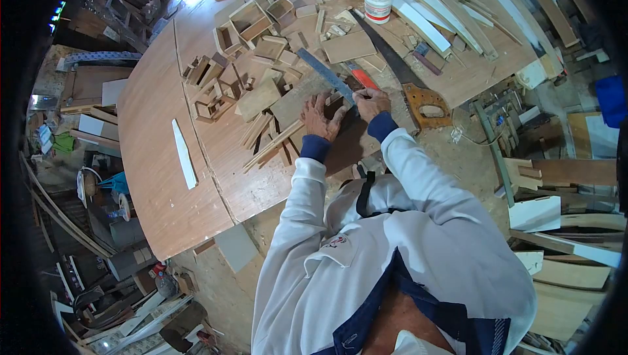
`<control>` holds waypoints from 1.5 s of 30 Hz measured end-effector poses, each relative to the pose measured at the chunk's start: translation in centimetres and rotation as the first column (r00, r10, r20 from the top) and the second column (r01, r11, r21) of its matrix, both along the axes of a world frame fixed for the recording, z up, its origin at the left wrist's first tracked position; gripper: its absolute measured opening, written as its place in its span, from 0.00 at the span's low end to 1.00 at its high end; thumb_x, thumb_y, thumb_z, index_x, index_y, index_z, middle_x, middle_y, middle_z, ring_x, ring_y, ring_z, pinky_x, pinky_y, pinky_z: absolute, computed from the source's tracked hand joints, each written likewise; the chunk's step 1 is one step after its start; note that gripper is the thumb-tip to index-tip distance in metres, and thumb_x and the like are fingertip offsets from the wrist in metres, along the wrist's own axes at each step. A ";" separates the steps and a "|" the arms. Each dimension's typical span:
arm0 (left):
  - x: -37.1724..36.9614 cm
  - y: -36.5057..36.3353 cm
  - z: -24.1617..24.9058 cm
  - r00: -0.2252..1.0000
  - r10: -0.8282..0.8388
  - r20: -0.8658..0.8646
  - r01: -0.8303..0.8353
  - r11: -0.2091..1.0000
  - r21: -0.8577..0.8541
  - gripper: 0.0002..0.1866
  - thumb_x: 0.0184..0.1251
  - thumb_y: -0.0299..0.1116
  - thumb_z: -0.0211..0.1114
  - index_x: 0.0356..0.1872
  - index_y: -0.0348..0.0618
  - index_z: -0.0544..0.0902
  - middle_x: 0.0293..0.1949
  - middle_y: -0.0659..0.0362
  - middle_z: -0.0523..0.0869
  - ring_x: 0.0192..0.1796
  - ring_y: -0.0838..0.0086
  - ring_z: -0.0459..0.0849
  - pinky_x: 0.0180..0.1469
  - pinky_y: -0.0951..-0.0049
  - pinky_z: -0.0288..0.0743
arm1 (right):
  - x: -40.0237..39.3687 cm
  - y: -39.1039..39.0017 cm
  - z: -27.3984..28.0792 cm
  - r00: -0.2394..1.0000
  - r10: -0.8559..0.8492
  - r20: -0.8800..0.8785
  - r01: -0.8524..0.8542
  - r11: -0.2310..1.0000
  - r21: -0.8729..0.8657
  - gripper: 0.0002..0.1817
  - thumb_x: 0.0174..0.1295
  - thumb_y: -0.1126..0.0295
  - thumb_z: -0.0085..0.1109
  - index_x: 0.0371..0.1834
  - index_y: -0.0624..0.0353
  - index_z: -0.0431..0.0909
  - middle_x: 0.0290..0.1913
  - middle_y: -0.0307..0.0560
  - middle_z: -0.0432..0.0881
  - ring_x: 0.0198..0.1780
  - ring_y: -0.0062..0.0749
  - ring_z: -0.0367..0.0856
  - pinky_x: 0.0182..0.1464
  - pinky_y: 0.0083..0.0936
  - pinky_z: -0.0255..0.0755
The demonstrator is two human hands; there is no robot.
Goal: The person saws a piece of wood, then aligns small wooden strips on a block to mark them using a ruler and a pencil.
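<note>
My right hand (371, 103) is closed around the near end of a long, flat blue-grey metal blade (324, 74), which points away to the upper left. Its teeth or edge are too small to make out. My left hand (320, 118) lies with fingers spread on a greyish wooden board (294, 101), just left of the blade's near end. Thin wooden strips (273, 146) run out from beside that hand; whether it presses on one is hidden. Beyond my right hand lies a red-handled tool (363, 77). A handsaw (425, 103) with a wooden handle rests to the right.
Small wooden boxes (252, 21) and offcuts crowd the tabletop's far left. A white jar (377, 5) holding sticks stands at the back, near long white boards (418, 21). A pale pointed piece (184, 154) lies on the left. Stacked wood (569, 273) fills the right side.
</note>
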State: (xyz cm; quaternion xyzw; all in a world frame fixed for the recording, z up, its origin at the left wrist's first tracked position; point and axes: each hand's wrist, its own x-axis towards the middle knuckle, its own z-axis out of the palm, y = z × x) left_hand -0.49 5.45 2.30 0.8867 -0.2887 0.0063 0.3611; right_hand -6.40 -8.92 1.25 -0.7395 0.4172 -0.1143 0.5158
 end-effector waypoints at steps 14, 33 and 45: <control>-0.2 -0.3 0.5 0.993 -0.060 0.099 0.041 0.982 0.186 0.33 0.42 0.50 0.72 0.56 0.61 0.77 0.51 0.57 0.74 0.55 0.55 0.69 0.57 0.52 0.59 | -0.1 1.0 0.3 0.986 0.099 0.137 -0.097 0.995 -0.024 0.13 0.56 0.59 0.59 0.36 0.57 0.80 0.37 0.50 0.83 0.40 0.42 0.81 0.45 0.32 0.74; -0.3 -1.5 1.0 0.995 -0.032 0.099 0.013 0.981 0.195 0.29 0.47 0.41 0.70 0.56 0.58 0.77 0.50 0.61 0.77 0.54 0.59 0.70 0.54 0.53 0.60 | -0.2 0.2 -0.7 0.929 0.122 0.349 -0.183 0.972 0.147 0.12 0.56 0.63 0.59 0.33 0.62 0.80 0.33 0.44 0.81 0.35 0.28 0.78 0.40 0.25 0.72; 0.0 -1.7 -0.3 0.973 -0.116 0.201 0.106 0.992 0.062 0.29 0.47 0.33 0.68 0.56 0.46 0.76 0.47 0.54 0.76 0.49 0.54 0.70 0.54 0.58 0.64 | 0.5 -0.1 -2.2 0.943 0.128 0.308 -0.188 0.967 0.175 0.15 0.55 0.61 0.58 0.34 0.64 0.81 0.32 0.50 0.83 0.35 0.33 0.81 0.41 0.28 0.73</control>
